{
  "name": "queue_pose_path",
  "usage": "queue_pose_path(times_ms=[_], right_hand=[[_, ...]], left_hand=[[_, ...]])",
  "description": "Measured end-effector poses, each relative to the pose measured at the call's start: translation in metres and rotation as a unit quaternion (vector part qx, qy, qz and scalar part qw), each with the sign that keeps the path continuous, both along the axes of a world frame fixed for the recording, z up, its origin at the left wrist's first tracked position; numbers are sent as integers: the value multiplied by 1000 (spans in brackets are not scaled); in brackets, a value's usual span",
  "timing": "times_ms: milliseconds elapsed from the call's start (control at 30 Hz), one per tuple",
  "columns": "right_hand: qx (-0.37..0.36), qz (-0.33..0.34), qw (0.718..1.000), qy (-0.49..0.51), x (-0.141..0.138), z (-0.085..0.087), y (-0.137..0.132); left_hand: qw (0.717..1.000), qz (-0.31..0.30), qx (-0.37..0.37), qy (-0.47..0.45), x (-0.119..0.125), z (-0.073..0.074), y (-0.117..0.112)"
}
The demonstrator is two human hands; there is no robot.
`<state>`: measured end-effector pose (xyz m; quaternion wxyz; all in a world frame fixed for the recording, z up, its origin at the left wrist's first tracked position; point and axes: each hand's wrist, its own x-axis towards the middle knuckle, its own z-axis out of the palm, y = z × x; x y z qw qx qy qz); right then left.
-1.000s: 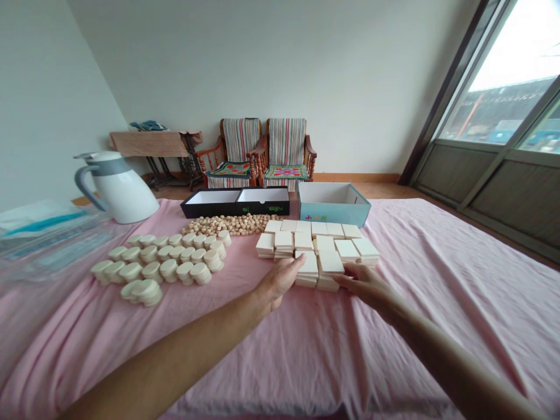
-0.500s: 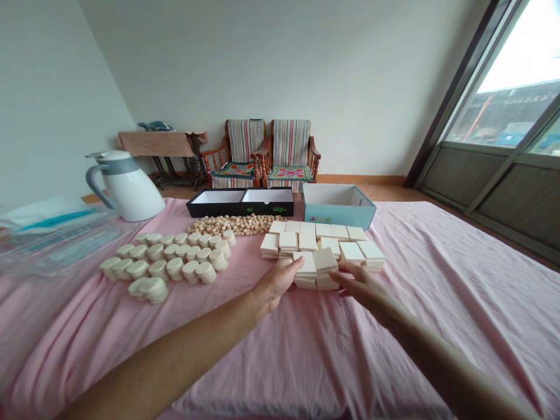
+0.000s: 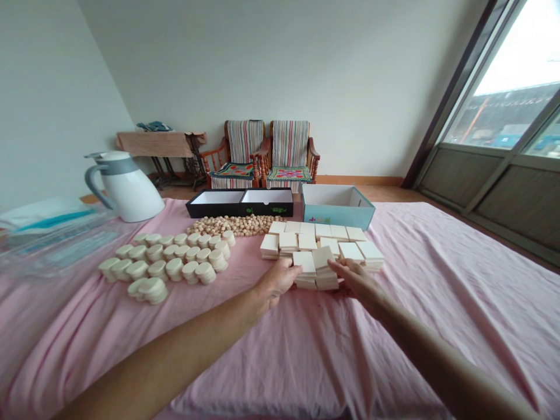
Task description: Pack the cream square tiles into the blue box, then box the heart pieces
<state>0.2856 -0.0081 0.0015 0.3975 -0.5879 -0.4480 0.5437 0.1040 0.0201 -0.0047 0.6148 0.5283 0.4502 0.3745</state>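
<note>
And it's a home we're in, by every sign! Two wooden armchairs sit before the plain pale wall, striped throws over their backs, bright patterned mats on the seats. Left of them, a cloth-draped stand; nearer, a household jug on the pink-covered surface; right, daylight through large glazed panels!
</note>
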Motion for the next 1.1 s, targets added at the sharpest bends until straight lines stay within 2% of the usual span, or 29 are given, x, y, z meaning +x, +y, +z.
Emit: queue_pose_path(times_ms=[133, 367, 767, 1000, 1100], right_hand=[[3, -28, 999, -37, 1, -8, 6], [22, -55, 998, -34, -3, -16, 6], [21, -55, 998, -13, -5, 7, -2], [44, -49, 998, -10, 5, 19, -11], [48, -52, 997, -40, 17, 19, -16]], left_hand=[[1000, 4, 4, -2, 0, 1, 0], [1000, 7, -8, -18, 0, 5, -5], [999, 16, 2, -49, -1, 17, -10], [1000, 14, -11, 22, 6, 37, -20], [1000, 1, -2, 13, 18, 38, -23]])
